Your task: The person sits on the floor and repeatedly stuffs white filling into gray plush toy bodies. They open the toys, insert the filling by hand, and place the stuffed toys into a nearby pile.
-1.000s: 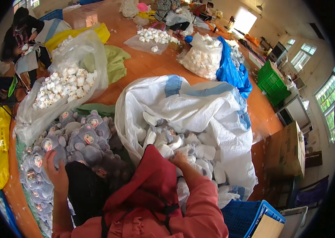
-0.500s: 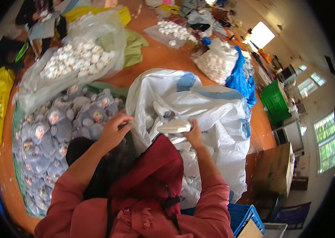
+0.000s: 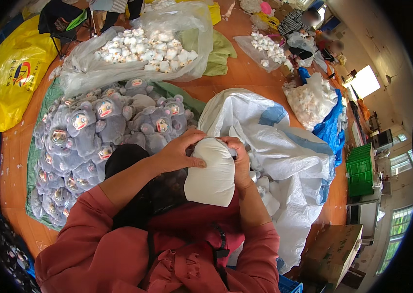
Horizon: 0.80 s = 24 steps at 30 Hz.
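The white cloth piece [image 3: 210, 180], softly puffed and pale, is in the air above the person's lap, held by both hands at its upper end, with its wide lower edge hanging free. The left hand [image 3: 182, 151] pinches its upper left side, the thumb flat on the near face and the other fingers mostly behind it. The right hand [image 3: 238, 158] has its fingers bent over the upper right corner, beside a small grey patch [image 3: 232, 151]; its thumb is hidden, so I cannot tell how firmly that side is pinched.

As a judgement, the soft piece could crease or twist if the hands pull unevenly, and pressing hard with the left thumb could dent it. If the fingers let go together, the unsupported lower part would likely drop onto the maroon apron [image 3: 191, 219] below. Farther right, the woven white sack [image 3: 279, 146] lies open, with other white pieces [image 3: 266, 193] at its mouth; a piece slipping that way could get mixed among them. To the left, the grey plush toys [image 3: 86, 141] are heaped close to the left forearm, so a wide elbow swing might topple some off the green sheet [image 3: 189, 98].
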Each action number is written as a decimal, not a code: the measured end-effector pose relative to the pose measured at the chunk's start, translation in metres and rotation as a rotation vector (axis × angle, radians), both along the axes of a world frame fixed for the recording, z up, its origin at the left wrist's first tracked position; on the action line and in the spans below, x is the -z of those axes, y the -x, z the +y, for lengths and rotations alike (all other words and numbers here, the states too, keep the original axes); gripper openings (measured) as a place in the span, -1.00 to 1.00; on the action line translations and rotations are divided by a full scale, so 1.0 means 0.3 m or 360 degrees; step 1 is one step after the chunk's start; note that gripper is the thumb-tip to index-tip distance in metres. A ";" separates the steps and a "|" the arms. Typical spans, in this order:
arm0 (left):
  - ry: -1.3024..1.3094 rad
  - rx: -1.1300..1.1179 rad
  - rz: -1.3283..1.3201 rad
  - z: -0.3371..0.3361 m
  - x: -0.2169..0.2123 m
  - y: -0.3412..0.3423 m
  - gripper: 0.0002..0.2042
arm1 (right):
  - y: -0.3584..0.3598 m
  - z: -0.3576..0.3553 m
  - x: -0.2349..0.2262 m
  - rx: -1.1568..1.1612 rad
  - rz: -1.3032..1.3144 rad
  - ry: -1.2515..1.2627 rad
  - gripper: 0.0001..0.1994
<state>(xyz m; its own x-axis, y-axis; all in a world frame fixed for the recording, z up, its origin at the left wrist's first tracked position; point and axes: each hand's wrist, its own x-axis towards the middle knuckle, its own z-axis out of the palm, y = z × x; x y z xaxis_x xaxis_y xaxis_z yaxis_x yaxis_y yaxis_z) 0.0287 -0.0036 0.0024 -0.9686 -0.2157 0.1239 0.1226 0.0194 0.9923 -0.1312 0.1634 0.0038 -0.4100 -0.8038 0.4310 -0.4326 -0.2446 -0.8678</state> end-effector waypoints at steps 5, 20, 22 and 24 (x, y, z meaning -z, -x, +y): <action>0.0264 -0.0186 -0.0044 0.020 0.035 0.034 -0.29 | 0.008 0.003 0.051 0.0229 -0.0085 -0.0082 -0.62; 0.0709 0.0005 -0.0256 0.105 -0.017 0.153 -0.21 | 0.096 -0.011 0.161 0.0085 -0.2152 -0.0456 -0.63; 0.0728 0.0055 -0.0144 0.140 -0.040 0.149 -0.23 | 0.073 -0.020 0.076 0.0108 -0.2337 -0.0525 -0.75; 0.0541 0.0027 -0.0062 0.153 -0.029 0.142 -0.26 | 0.073 -0.015 0.123 0.0130 -0.1815 -0.0483 -0.73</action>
